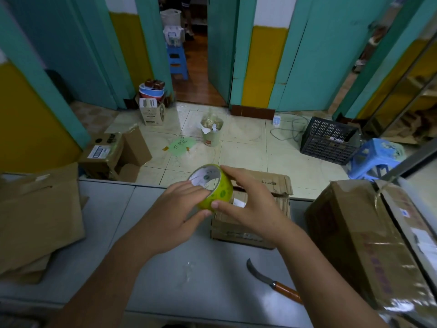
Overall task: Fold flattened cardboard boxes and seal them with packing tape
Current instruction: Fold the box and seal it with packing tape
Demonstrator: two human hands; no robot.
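Grey worktop (165,268): a knife (267,278) with an orange handle is laid nearest the person, to the right, and is touched by neither hand.
Flattened cardboard (35,221): stacked at the left edge, well apart from the hands.
Left hand (175,216): raised above the worktop. Its fingers (189,187) are curled over the open face of the tape roll (217,189) with the thumb beneath, so the roll is gripped.
Right hand (248,204): the roll's outer band is pinched from the right between thumb and fingers.
Tape roll: yellow-green, held in the air between both hands, with its hole turned up and leftward. The free end cannot be made out.
Small cardboard box (248,233): stood on the worktop just beyond and below the roll, on the right hand's side. One top flap is seen raised. Taping is judged to need the roll carried down and rightward onto it.
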